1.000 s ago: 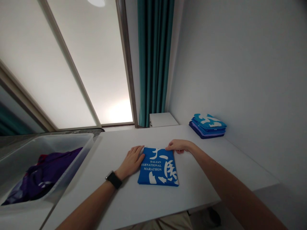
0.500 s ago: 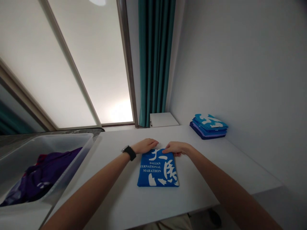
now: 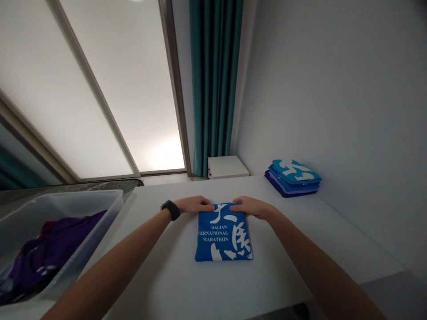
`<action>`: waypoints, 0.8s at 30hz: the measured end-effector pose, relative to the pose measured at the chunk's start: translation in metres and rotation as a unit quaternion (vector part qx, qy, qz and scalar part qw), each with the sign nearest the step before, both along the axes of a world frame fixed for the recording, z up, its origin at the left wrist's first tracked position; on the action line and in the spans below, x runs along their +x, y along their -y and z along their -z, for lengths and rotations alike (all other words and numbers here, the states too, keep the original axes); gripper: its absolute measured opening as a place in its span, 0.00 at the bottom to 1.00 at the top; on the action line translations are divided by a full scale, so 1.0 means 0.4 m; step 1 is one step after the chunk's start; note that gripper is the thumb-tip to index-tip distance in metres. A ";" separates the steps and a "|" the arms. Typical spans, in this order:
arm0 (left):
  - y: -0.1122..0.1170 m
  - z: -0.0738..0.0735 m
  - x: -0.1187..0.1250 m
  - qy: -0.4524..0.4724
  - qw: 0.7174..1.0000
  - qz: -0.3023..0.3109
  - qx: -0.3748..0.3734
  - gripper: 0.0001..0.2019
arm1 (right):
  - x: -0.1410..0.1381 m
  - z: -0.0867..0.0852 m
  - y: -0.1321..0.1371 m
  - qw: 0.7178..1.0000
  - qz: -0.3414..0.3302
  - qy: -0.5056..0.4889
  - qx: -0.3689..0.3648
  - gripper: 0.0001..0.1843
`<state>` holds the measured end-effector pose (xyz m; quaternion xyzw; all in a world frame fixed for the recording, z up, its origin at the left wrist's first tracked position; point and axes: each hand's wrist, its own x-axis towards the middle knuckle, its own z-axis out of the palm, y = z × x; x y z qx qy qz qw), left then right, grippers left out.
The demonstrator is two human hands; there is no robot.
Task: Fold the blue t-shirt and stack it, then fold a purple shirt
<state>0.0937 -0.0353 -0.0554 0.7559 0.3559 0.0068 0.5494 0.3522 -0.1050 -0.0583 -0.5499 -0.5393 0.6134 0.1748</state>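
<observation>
A blue T-shirt [image 3: 213, 249], folded into a flat rectangle with white lettering upward, lies on the white table [image 3: 173, 284]. My left hand [image 3: 195, 204], with a black watch on its wrist, grips the far left corner, thumb on top and fingers behind the edge. At the far right corner, my right hand [image 3: 250, 207] pinches the cloth the same way. The fingertips of both hands are hidden behind or under the shirt. Farther right, a stack of folded shirts [image 3: 293, 178] in blues and purple stands on the table near the wall.
At the left is a translucent plastic bin [image 3: 110, 200] with rumpled purple and red clothes [image 3: 63, 240] inside. Past the table's far edge stand a small white cabinet [image 3: 228, 166] and a teal curtain [image 3: 215, 89]. A white wall [image 3: 333, 89] borders the right side.
My left hand has shifted from resting over the shirt's far edge to gripping its far left corner. The right hand keeps its hold at the far right. The view has shifted slightly.
</observation>
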 end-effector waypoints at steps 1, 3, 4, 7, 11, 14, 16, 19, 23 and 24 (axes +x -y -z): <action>0.002 -0.002 -0.003 0.013 1.000 -0.008 -0.012 0.22 | 0.008 0.005 -0.002 1.000 0.008 -0.010 -0.002 0.26; 0.009 -0.001 -0.002 0.054 0.996 -0.044 -0.049 0.22 | 0.023 0.016 -0.004 0.999 0.025 -0.033 -0.003 0.25; 0.015 0.002 0.003 0.077 0.992 -0.070 -0.073 0.22 | 0.030 0.023 -0.004 0.998 0.037 -0.046 0.000 0.25; 0.033 0.016 0.034 0.139 0.967 -0.158 -0.140 0.22 | 0.045 0.041 0.005 0.989 0.104 -0.099 0.015 0.23; 0.050 0.028 0.094 0.193 0.932 -0.237 -0.195 0.21 | 0.060 0.060 0.020 0.963 0.200 -0.178 0.037 0.20; 0.054 0.019 0.141 0.214 0.921 -0.237 -0.224 0.20 | 0.086 0.063 0.023 0.944 0.253 -0.203 0.058 0.20; 0.052 0.011 0.173 0.221 0.918 -0.232 -0.232 0.20 | 0.113 0.059 0.024 0.938 0.271 -0.205 0.071 0.20; 0.044 0.010 0.224 0.219 0.917 -0.225 -0.245 0.19 | 0.165 0.047 0.028 0.936 0.277 -0.201 0.079 0.20; 0.028 0.027 0.301 0.227 0.913 -0.207 -0.268 0.21 | 0.243 0.033 0.044 0.935 0.291 -0.190 0.077 0.20; 0.025 0.030 0.322 0.230 0.912 -0.192 -0.280 0.23 | 0.264 0.031 0.049 0.934 0.295 -0.188 0.076 0.20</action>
